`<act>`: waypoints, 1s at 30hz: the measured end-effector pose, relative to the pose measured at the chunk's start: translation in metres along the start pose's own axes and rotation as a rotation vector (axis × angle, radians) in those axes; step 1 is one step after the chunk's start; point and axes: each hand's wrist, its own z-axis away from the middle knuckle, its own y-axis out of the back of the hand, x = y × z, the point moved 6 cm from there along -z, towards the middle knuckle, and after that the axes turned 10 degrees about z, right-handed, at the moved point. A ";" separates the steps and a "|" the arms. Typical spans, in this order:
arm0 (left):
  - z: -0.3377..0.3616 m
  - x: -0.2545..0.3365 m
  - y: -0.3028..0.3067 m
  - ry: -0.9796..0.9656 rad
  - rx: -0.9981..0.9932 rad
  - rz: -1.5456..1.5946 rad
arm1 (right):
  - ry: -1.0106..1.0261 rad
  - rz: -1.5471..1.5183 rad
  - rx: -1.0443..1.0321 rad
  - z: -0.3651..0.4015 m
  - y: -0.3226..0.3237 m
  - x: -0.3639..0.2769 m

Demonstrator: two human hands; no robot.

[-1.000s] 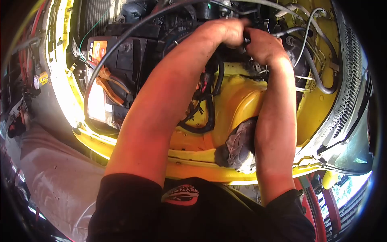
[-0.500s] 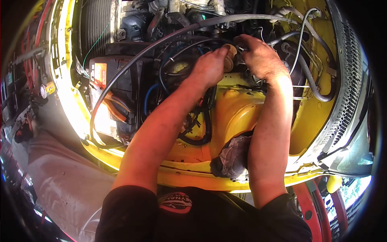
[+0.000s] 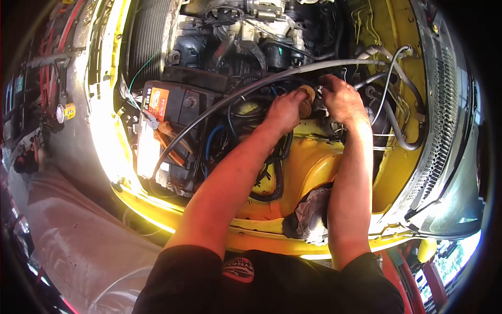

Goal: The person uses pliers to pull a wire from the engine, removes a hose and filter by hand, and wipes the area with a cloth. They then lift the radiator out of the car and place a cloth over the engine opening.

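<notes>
I lean over the open engine bay of a yellow car. My left hand (image 3: 285,111) is closed around a tan round part (image 3: 306,98), held just above the yellow inner wing. My right hand (image 3: 340,100) sits right beside it, fingers pinched on a small part at the tan piece's end; my fingers hide what it is. Grey hoses (image 3: 393,118) curve just to the right of that hand. A long grey hose (image 3: 235,95) crosses over my left wrist.
A black battery with an orange label (image 3: 175,104) stands left of my left arm, the radiator (image 3: 149,42) behind it. A grey rag (image 3: 311,214) lies on the yellow front panel (image 3: 261,238). Black corrugated wiring (image 3: 275,180) loops under my left forearm. The cowl grille (image 3: 444,104) is at right.
My head has pulled back, so the hands sit lower in view and more of the engine shows. The tan part, hidden a second ago, is now visible in my left hand.
</notes>
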 end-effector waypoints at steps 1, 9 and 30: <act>0.000 -0.004 0.000 0.004 0.025 0.081 | 0.004 0.001 0.053 0.000 0.002 -0.002; 0.007 0.024 0.003 0.024 0.272 0.371 | 0.019 -0.488 0.259 0.045 0.019 -0.009; 0.205 0.005 0.308 0.811 0.533 -0.195 | 0.020 -0.086 0.551 0.227 -0.005 -0.018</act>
